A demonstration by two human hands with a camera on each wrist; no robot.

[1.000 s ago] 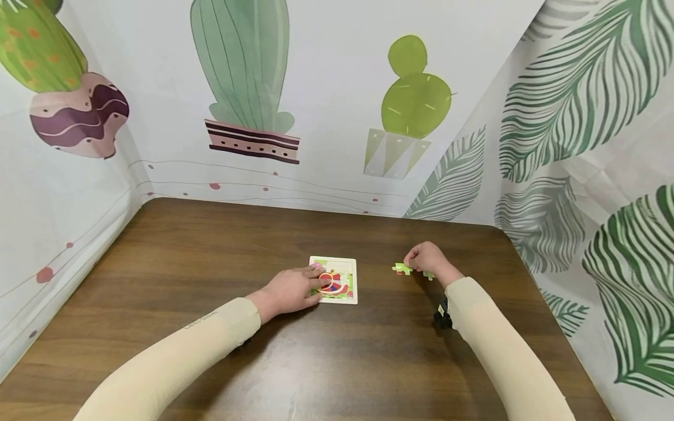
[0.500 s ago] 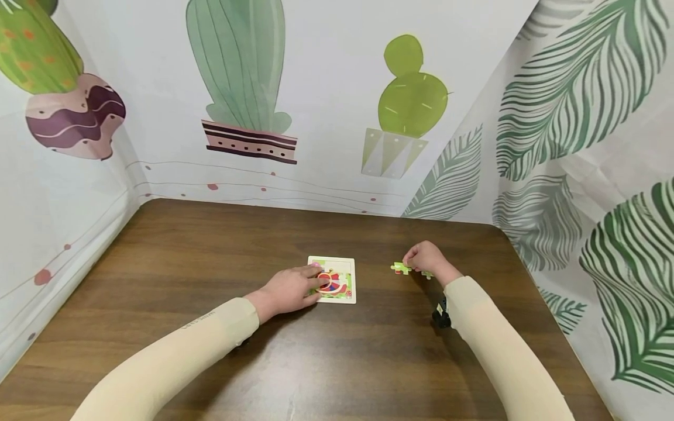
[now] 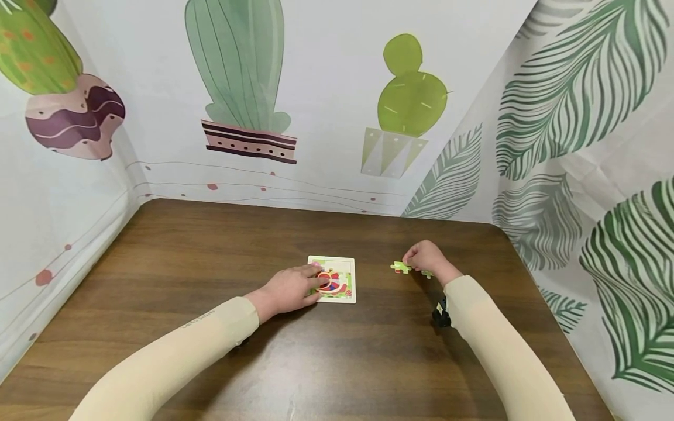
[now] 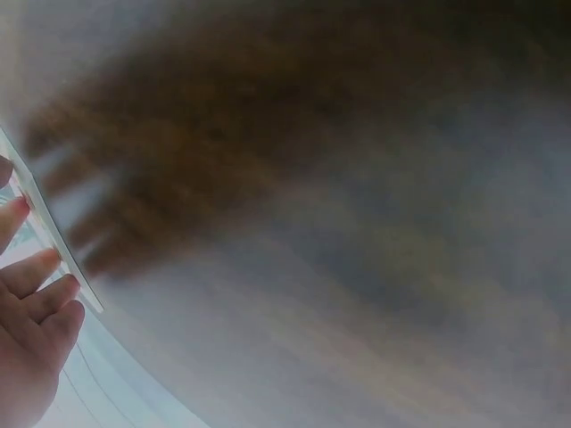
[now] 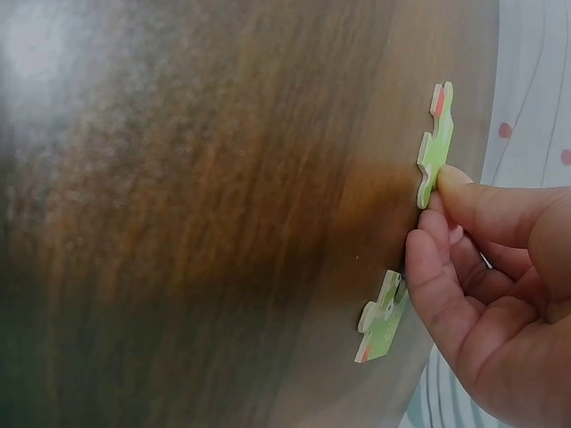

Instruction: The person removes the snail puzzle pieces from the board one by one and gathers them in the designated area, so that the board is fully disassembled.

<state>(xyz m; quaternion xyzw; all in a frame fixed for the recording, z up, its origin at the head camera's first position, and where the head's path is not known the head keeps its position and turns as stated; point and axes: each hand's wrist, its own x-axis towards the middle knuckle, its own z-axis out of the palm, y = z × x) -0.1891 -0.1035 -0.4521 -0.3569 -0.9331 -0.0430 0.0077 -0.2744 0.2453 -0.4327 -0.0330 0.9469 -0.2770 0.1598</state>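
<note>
A small square puzzle tray (image 3: 353, 286) with a pale rim lies on the table, part of a red, white and blue picture showing in it. My left hand (image 3: 286, 290) rests with fingers spread on its left side, covering part of the picture; in the left wrist view the fingertips (image 4: 46, 259) reach over the tray's edge. Farther right, my right hand (image 3: 426, 257) pinches the end of a green puzzle piece (image 5: 435, 147) between thumb and fingers, right at the table surface. A second green puzzle piece (image 5: 382, 321) lies beside the curled fingers, partly hidden by them in the head view.
The brown wooden table (image 3: 221, 240) meets a white patterned wall covering (image 3: 326, 117) at the back and both sides. A small black device (image 3: 441, 314) sits under the right wrist. Dark shadow of the left hand falls on the table in the left wrist view.
</note>
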